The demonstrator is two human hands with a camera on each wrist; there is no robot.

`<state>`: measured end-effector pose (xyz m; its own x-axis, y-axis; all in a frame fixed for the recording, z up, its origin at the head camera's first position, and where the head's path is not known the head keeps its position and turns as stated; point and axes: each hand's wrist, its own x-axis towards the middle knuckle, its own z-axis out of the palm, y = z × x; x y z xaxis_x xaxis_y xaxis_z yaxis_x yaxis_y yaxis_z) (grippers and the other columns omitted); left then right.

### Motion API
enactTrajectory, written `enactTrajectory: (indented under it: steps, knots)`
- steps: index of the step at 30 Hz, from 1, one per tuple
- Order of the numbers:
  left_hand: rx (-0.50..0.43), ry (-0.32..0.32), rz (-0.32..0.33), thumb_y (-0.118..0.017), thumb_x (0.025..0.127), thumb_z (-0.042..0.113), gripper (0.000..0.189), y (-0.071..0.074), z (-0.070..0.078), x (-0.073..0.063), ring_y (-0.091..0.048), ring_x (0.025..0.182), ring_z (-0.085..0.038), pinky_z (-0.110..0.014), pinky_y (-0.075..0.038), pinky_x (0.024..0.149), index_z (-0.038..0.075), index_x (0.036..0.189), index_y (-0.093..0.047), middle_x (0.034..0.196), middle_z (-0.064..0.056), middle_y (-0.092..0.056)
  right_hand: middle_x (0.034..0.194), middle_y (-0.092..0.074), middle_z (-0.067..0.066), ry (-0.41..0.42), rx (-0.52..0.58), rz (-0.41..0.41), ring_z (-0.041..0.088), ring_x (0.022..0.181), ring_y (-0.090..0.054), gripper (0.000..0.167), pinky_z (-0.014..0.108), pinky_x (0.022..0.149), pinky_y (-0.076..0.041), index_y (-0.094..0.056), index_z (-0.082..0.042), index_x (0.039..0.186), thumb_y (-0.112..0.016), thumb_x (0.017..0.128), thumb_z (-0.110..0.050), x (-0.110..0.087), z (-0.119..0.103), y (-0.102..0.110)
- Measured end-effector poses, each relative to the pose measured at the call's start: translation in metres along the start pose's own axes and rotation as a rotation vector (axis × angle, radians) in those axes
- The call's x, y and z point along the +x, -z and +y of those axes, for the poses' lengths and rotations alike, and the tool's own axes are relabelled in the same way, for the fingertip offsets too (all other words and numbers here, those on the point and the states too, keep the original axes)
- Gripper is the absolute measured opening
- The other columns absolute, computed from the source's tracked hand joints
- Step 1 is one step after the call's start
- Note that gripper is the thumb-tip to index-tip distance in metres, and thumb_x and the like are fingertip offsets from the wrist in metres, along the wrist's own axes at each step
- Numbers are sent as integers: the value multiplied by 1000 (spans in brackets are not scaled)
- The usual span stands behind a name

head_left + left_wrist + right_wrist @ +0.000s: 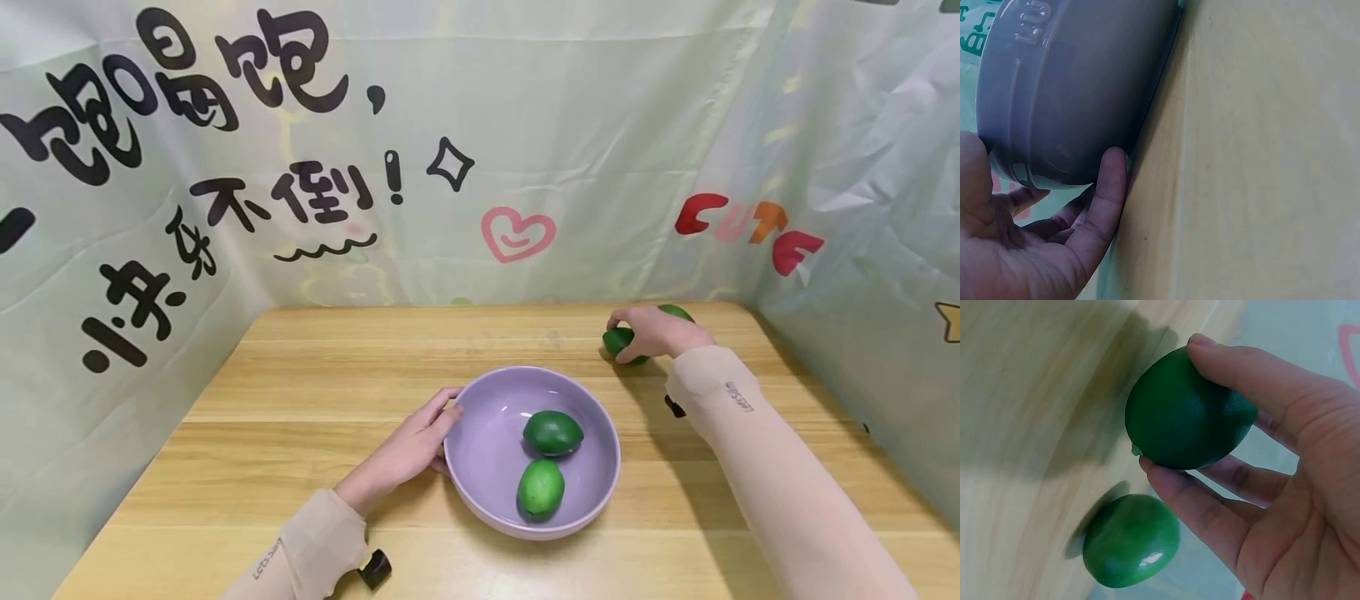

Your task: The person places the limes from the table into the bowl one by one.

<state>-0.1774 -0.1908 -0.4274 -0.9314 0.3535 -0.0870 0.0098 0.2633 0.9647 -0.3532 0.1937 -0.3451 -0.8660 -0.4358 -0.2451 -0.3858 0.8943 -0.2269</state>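
Note:
A light purple bowl (483, 454) stands on the table with two green limes inside, a dark lime (553, 433) and a brighter lime (541, 488) nearer the front. My left hand (408, 446) holds the bowl's left side, its thumb at the rim and other fingers along the outer wall, as the left wrist view shows. Toward the back right, my right hand (654, 330) grips a dark green lime (1182, 415) between thumb and fingers. Whether this lime touches the table is hard to tell. Just behind that hand lies another lime (677, 312), partly hidden in the head view.
The wooden table (315, 375) is bounded by pale cloth walls (600, 125) with black writing, a pink heart and coloured letters. The cloth meets the table at its back and sides. Each sleeve has a small black object near the wrist.

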Motion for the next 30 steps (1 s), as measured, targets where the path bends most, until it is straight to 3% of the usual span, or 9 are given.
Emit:
enactTrajectory:
  steps: [11, 20, 30]
  knots:
    - [-5, -5, -2, -43, 117, 39, 43, 0, 0, 0, -75, 97, -26, -42, -69, 71, 24, 157, -48, 140, -26, -61, 133, -67, 22, 71, 22, 55, 39, 117, -63, 52, 54, 96, -57, -62, -7, 137, -85, 93, -22, -16, -22, 8]
    - [-1, -7, 2, -43, 117, 38, 43, 0, -2, 2, -75, 97, -26, -42, -69, 71, 24, 157, -48, 140, -25, -62, 119, -71, 15, 166, 28, 131, 29, 101, -66, 52, 47, 86, -59, -63, -9, 136, -87, 91, -22, -35, -42, 13]
    - [6, -8, 3, -43, 117, 38, 43, 0, -2, 2, -76, 98, -26, -42, -69, 71, 25, 158, -48, 142, -25, -62, 127, -72, 14, 269, 32, 203, 29, 108, -67, 52, 48, 91, -59, -65, -8, 136, -88, 91, -21, -59, -72, 15]
